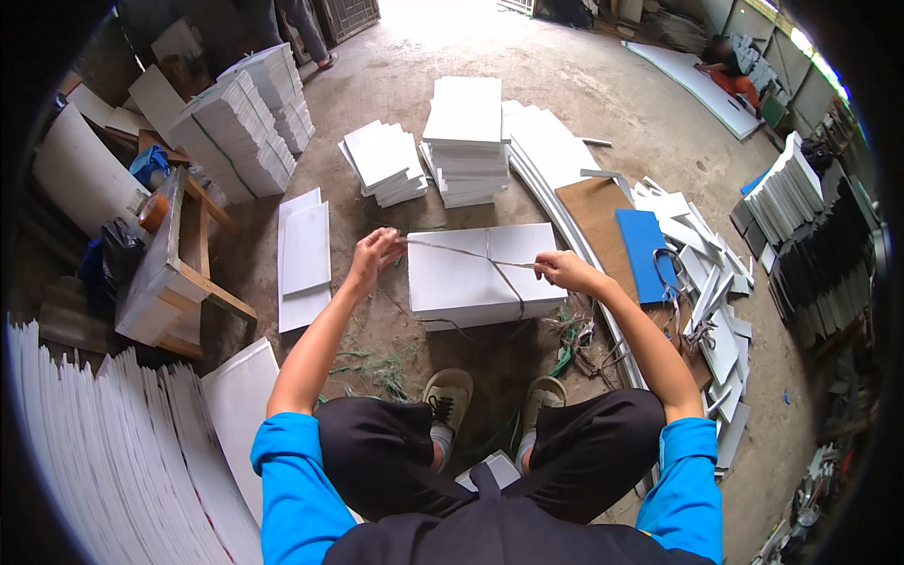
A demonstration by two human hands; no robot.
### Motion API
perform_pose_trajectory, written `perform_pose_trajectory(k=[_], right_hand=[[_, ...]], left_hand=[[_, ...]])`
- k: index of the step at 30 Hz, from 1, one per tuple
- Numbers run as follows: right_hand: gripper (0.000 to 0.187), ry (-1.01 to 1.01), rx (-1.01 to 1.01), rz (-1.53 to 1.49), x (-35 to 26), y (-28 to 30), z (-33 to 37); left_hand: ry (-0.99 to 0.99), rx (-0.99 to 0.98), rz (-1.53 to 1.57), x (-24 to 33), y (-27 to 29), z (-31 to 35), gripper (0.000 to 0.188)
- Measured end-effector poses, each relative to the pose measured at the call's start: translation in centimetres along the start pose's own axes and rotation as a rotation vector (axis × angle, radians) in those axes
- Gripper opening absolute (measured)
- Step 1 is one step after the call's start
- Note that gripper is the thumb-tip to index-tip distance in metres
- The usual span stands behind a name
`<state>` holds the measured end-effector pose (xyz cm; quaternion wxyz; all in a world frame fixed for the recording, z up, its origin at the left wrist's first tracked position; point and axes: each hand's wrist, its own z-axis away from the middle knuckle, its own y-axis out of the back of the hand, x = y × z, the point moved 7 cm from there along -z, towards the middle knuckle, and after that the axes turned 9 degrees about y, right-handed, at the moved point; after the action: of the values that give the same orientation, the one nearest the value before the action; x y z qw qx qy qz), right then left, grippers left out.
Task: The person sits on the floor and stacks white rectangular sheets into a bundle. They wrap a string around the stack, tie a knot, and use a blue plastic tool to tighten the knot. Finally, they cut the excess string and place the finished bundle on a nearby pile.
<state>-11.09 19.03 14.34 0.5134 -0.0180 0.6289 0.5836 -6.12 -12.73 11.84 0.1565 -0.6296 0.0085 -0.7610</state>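
Head cam, person seated/squatting on concrete floor (612,113), both arms in blue sleeves reaching fwd over knees.

Left hand (375,256): grip pressed together, pinching the left end of a thin string (461,252). Right hand (563,269): grip also closed, pinching the right end of same string. String runs taut between both hands across top of a bundle of white sheets (482,273), w/ a second strand crossing it front-to-back near the bundle's right third; loose tail hangs off the near edge.

Bundle lies flat on floor, centre frame, just beyond the person's shoes (450,395), between the two hands.

Around it:
- Far of bundle: tall stack of white sheets (463,141), upright pile; smaller fanned stack (384,162) just left of it.
- Left: two flat white panels (303,254) on floor, near a small wooden table (174,273) carrying a tape roll (153,211).
- Far left: big leaning stacks of white sheets (235,132).
- Near left: row of white boards stood on edge (122,452).
- Right: brown cardboard sheet (595,212), blue board (646,254) on it, scattered white offcuts (716,301) beyond.
- Green strap scraps (570,339) on floor near the right knee.
- Far right: another person (730,71) crouched over a long white panel, well apart.
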Motion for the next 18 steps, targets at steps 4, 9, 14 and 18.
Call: perform_pose_trajectory(k=[4, 9, 14, 18], right_hand=[[0.021, 0.054, 0.075, -0.001, 0.3, -0.3, -1.3], [0.029, 0.184, 0.167, 0.173, -0.4, -2.6, -1.5], [0.032, 0.116, 0.115, 0.402, -2.8, -5.3, -2.0], [0.024, 0.1, 0.095, 0.434, -3.5, -5.9, -2.4]], left_hand=[[0.053, -0.06, 0.415, 1.1, -4.2, 0.0, 0.017], [-0.199, -0.112, -0.564, -1.2, -7.6, -0.3, 0.025], [-0.396, -0.096, -1.026, -1.8, -11.2, 1.6, 0.026], [-0.679, -0.129, -1.126, -1.3, -12.6, 3.1, 0.023]])
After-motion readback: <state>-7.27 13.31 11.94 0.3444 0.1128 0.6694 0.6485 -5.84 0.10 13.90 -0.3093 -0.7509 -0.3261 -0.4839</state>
